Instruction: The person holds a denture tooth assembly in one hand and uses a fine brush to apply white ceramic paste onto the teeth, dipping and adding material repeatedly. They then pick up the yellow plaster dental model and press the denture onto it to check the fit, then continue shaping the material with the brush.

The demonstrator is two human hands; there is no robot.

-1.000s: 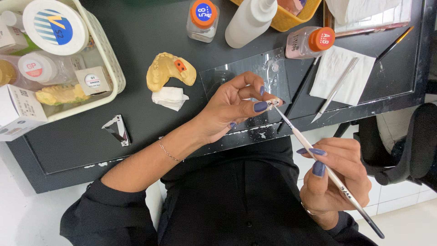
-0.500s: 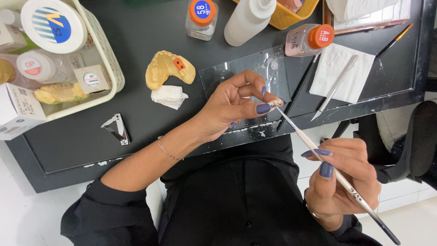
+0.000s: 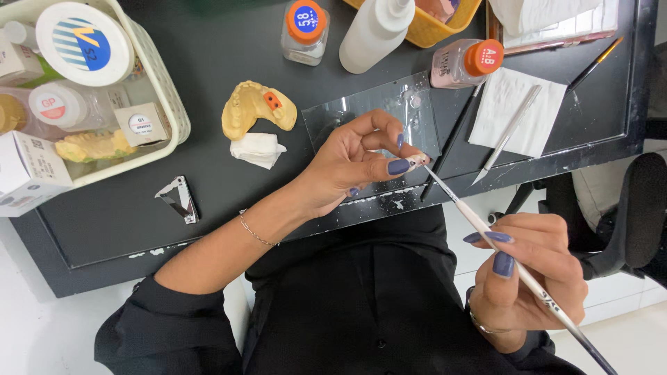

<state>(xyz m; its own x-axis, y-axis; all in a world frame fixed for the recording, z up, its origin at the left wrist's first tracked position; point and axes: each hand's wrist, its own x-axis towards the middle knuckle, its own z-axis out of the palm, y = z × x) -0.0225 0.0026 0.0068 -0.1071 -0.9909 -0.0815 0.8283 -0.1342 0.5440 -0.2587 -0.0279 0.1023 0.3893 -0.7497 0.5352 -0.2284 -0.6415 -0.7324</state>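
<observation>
My left hand (image 3: 354, 161) pinches a small whitish tooth piece (image 3: 419, 161) between thumb and fingers, above a clear glass slab (image 3: 340, 118) on the dark desk (image 3: 208, 90). My right hand (image 3: 529, 278) grips a long thin white-handled brush (image 3: 486, 232), and its tip touches the tooth piece. A yellow dental cast (image 3: 256, 107) with an orange spot lies left of the slab, a crumpled white tissue (image 3: 257, 148) just below it.
Orange-capped jars (image 3: 306, 29) (image 3: 464, 62) and a white bottle (image 3: 375, 35) stand at the back. A cream basket (image 3: 170, 104) of jars and boxes sits at left. A metal tool (image 3: 511, 132) lies on a white napkin (image 3: 517, 111); a small metal clip (image 3: 177, 198) sits near the desk's front.
My right hand has drifted slightly down and to the right with the brush. The left hand stays in place, still pinching the tooth piece.
</observation>
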